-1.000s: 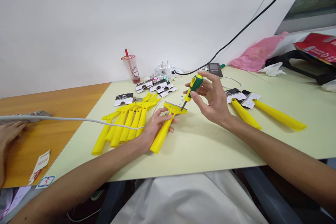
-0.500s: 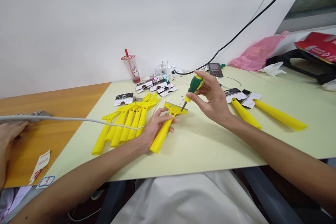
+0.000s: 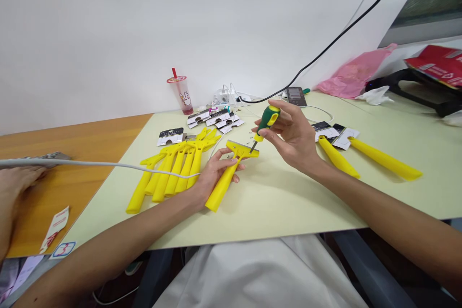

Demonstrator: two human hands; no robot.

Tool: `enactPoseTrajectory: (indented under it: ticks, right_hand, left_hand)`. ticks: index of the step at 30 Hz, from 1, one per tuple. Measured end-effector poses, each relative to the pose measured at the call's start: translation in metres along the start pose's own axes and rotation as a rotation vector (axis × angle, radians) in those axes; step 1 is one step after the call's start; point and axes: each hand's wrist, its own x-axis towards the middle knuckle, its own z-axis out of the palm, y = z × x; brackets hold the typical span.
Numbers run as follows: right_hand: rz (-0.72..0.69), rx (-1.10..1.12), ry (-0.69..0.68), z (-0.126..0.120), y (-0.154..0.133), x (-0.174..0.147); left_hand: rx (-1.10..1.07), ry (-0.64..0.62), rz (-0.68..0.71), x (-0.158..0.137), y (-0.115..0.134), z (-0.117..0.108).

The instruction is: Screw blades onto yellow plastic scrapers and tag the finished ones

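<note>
My left hand (image 3: 212,173) is closed around the neck of a yellow scraper (image 3: 224,184), whose wide head points away from me. In my right hand (image 3: 294,134) is a screwdriver (image 3: 268,119) with a green and yellow handle, gripped between thumb and fingers. Its tip meets the right end of the scraper's head, near a screw spot. Small screws (image 3: 250,137) lie on the table just beyond the head. Left of my left hand, several more yellow scrapers (image 3: 173,173) lie side by side. Two yellow scrapers (image 3: 386,158) with card sleeves rest to the right.
Behind the scrapers lie black-and-white cards (image 3: 218,118) and a cup with a red straw (image 3: 181,96). A phone-like device (image 3: 296,96), a power strip (image 3: 222,96) and a pink bag (image 3: 355,74) stand along the wall. A white cable (image 3: 108,164) crosses at left, near another person's hand (image 3: 18,180).
My right hand and the screwdriver have shifted very slightly right and down, and the handle has turned in my fingers. My left hand and the scraper have hardly moved.
</note>
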Motion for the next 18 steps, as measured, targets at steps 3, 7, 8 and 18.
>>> enactPoseTrajectory:
  ticks: [3, 7, 8, 18]
  right_hand:
    - [-0.003, -0.034, 0.021, 0.0004, -0.0009, 0.0007]
    - [-0.004, -0.07, 0.029, 0.0001, -0.0018, 0.0004]
    - [-0.004, -0.076, 0.032, 0.0001, -0.002, 0.0001]
    - [0.002, -0.076, 0.064, 0.0024, -0.0072, -0.0015]
  left_hand:
    - [0.016, -0.019, 0.007, 0.0002, -0.001, -0.0015]
    - [0.041, -0.032, 0.014, 0.0003, -0.0021, -0.0024]
    - [0.046, -0.032, 0.012, 0.0003, -0.0022, -0.0023]
    - [0.104, -0.04, 0.005, -0.0012, -0.0013, -0.001]
